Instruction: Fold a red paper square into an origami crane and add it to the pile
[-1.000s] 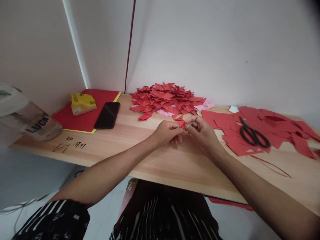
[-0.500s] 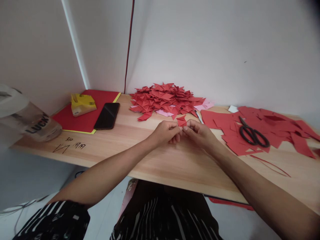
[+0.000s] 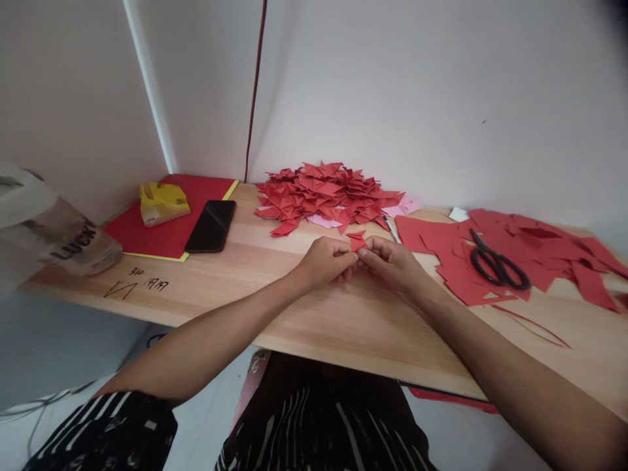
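Between my fingertips is a small piece of folded red paper (image 3: 358,241), held a little above the table's middle. My left hand (image 3: 330,259) pinches it from the left, and my right hand (image 3: 386,255) grips it from the right with thumb and forefinger. Its lower part is hidden by my thumbs. Just behind my hands lies a heap of folded red paper pieces (image 3: 318,193), with some pink ones among them. A pen (image 3: 391,229) rests at the heap's right side.
On the right, black-handled scissors (image 3: 498,265) lie on scattered red paper sheets (image 3: 544,242); thin red strips (image 3: 532,327) lie in front. To the left are a phone (image 3: 210,226), a yellow packet (image 3: 164,204) on a red sheet (image 3: 147,239), and a lidded bottle (image 3: 73,242).
Both hands stay at nearly the same spot with the folded red paper. My fingers have shifted only slightly around it, and the view has moved a touch.
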Action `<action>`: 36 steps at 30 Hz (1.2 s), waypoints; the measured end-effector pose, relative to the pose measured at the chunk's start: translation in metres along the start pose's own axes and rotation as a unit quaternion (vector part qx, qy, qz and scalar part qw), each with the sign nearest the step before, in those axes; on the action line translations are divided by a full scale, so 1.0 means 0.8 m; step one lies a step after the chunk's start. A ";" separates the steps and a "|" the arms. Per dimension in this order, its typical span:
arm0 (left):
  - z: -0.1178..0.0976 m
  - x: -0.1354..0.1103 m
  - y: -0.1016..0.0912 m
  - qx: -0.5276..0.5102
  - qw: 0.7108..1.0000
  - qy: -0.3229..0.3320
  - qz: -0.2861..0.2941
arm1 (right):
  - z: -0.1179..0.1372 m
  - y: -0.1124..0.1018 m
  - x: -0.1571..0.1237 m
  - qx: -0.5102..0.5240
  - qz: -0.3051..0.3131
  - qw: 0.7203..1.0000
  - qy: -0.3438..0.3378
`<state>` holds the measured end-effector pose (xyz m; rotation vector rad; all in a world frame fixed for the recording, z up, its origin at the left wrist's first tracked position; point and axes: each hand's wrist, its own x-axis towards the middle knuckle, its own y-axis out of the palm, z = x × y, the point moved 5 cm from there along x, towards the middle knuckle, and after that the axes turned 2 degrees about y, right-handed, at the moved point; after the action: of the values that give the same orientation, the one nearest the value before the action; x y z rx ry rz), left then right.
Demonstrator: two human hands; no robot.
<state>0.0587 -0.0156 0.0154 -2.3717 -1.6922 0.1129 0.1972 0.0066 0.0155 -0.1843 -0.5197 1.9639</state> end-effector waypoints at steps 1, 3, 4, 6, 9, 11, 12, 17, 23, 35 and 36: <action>0.001 0.001 0.000 -0.006 1.000 -0.003 0.001 | 0.000 0.000 0.000 -0.003 0.000 1.000 -0.002; 0.003 0.002 0.000 -0.013 1.000 -0.008 0.004 | 0.000 0.000 0.001 -0.005 0.000 1.000 0.000; 0.003 0.003 0.001 -0.015 1.000 -0.010 0.005 | -0.001 0.000 0.001 -0.001 0.002 1.000 0.003; 0.002 0.004 0.001 -0.022 1.000 -0.011 0.006 | -0.004 0.000 0.001 0.017 0.009 1.000 0.013; 0.000 0.004 0.002 -0.032 0.999 -0.013 0.014 | -0.008 0.001 0.001 0.045 0.013 0.998 0.039; -0.001 0.004 0.002 -0.034 0.999 -0.018 0.016 | -0.010 0.001 0.000 0.059 0.017 0.997 0.050; 0.000 0.004 0.002 -0.033 0.999 -0.021 0.016 | -0.009 0.002 0.000 0.065 0.021 0.996 0.053; 0.004 0.005 0.000 -0.024 0.999 -0.018 0.025 | -0.001 0.004 -0.002 0.063 0.040 0.996 0.053; 0.002 0.002 0.002 -0.012 0.999 -0.015 0.050 | 0.001 0.003 -0.002 0.057 0.102 0.992 0.052; 0.002 0.005 -0.001 -0.010 1.000 -0.001 0.022 | -0.002 0.002 -0.003 0.045 0.084 0.995 0.043; 0.002 0.005 -0.001 -0.009 1.000 0.000 0.016 | -0.003 0.002 -0.003 0.041 0.084 0.995 0.043</action>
<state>0.0588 -0.0111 0.0145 -2.4130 -1.6627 0.1022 0.1978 0.0048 0.0128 -0.2680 -0.3774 2.1271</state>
